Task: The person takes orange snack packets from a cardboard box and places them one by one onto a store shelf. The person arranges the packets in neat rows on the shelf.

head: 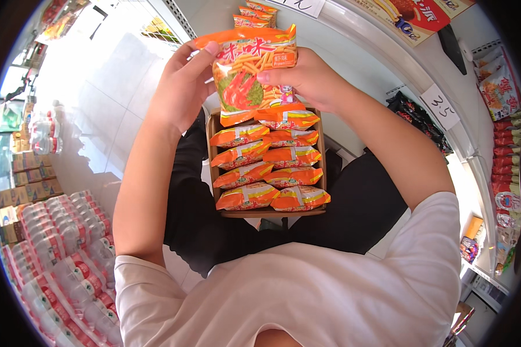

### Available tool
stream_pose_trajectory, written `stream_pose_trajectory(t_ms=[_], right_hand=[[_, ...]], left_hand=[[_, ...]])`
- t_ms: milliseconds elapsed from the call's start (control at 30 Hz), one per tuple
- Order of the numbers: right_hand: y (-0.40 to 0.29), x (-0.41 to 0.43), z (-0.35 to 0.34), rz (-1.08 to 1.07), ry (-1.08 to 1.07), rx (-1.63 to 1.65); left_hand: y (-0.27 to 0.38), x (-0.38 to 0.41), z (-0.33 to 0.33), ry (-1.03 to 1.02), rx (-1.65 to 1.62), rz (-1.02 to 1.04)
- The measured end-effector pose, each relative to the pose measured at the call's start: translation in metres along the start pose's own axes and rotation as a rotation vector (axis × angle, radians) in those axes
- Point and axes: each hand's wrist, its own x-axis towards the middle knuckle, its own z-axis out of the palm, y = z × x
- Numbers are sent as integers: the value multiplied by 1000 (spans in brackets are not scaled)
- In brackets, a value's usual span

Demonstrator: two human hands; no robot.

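Observation:
An orange bag of prawn-flavoured snack sticks [252, 82] is held up between my two hands, its printed front facing me. My left hand [191, 78] pinches the bag's upper left corner with the thumb on the front. Along the right edge, my right hand [306, 78] grips it, thumb across the front. Below the bag sits an open cardboard box [273, 214] between my legs. Two columns of matching snack bags [293, 155] stand packed inside, back seams up. The held bag covers the box's far left corner.
A few more orange snack bags [254, 17] stand on the shelf [343, 56] beyond my hands. Black packets [417, 121] lie by a handwritten price card [440, 106] at right. Shrink-wrapped bottle packs [65, 251] and cartons [32, 175] are stacked on the left.

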Motion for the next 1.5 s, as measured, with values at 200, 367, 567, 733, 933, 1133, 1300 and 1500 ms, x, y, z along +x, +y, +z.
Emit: stream_pose_trajectory(t_ms=[200, 367, 567, 733, 933, 1133, 1300, 1500], right_hand=[[4, 2, 2, 13, 73, 12], [4, 4, -3, 26, 46, -1], [-8, -1, 4, 46, 115, -46], [-6, 5, 0, 11, 71, -129], [-18, 2, -8, -185, 185, -424], [-31, -9, 14, -59, 30, -1013], [-32, -3, 14, 52, 98, -926], [-27, 1, 10, 19, 142, -742]], left_hand=[[-17, 5, 20, -110, 94, -76], [-16, 10, 16, -87, 29, -32], [-12, 9, 17, -111, 10, -101], [-14, 11, 17, -82, 36, -6], [-5, 12, 12, -95, 421, 135], [-10, 12, 12, -249, 905, 307], [-4, 14, 5, -318, 854, 340], [-4, 34, -37, -427, 577, 208]])
